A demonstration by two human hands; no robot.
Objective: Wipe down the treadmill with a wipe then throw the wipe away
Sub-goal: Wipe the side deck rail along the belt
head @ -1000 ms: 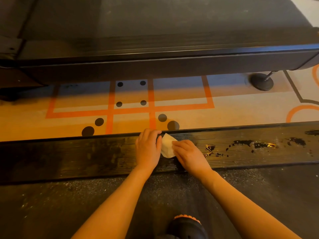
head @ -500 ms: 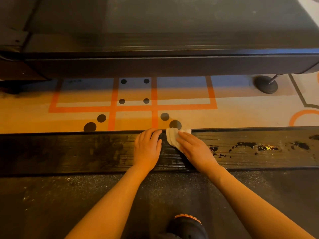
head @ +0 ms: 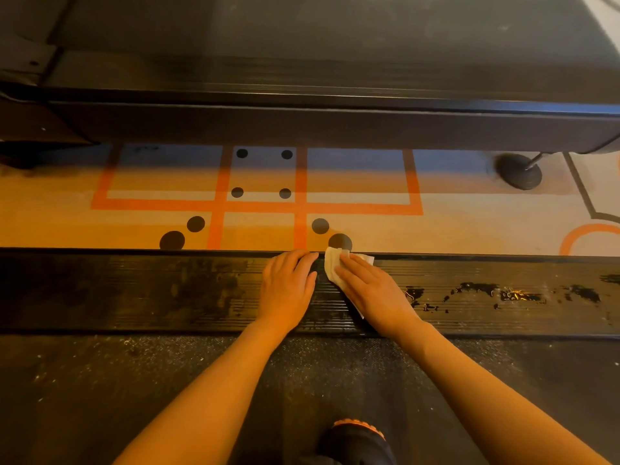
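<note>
Both hands lie on the side rail (head: 134, 290), left hand (head: 285, 286) beside the wipe (head: 332, 268) under the right hand (head: 372, 293).

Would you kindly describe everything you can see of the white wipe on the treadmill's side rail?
The wipe is a small white sheet, thin and crumpled like damp tissue. It lies flat on the ribbed black side rail, its far end at the rail's outer edge. The right hand presses on it with straight fingers, covering most of it; only the far end and a sliver by the wrist show. The left hand rests beside it on the rail.
</note>
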